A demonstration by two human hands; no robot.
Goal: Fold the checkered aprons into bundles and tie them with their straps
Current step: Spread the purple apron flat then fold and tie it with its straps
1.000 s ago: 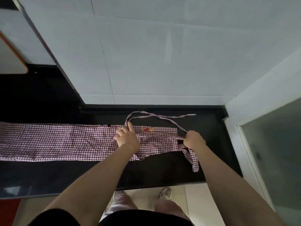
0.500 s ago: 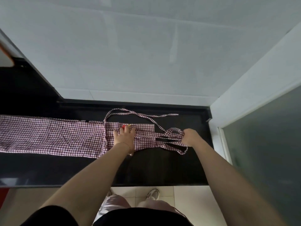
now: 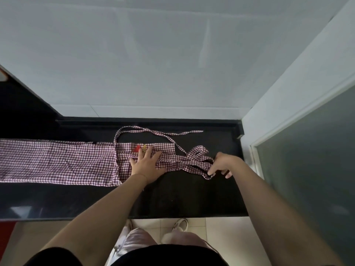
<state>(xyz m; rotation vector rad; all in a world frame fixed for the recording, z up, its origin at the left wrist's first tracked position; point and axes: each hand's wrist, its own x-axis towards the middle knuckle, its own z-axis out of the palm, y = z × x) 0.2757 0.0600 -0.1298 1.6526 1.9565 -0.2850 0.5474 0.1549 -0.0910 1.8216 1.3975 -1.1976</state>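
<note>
Lying in a long strip along the black bench (image 3: 172, 196), the checkered apron (image 3: 57, 162) reaches from the left edge toward the right end. The left hand (image 3: 147, 164) presses flat on its folded bib, fingers spread straight. The right hand (image 3: 222, 166) pinches the bunched straps (image 3: 194, 160) at the apron's right end, while a thinner strap (image 3: 153, 131) loops behind near the wall.

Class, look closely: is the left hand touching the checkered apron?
Touching. The head view shows the left hand lying flat, fingers spread, pressing on the checkered apron.
</note>
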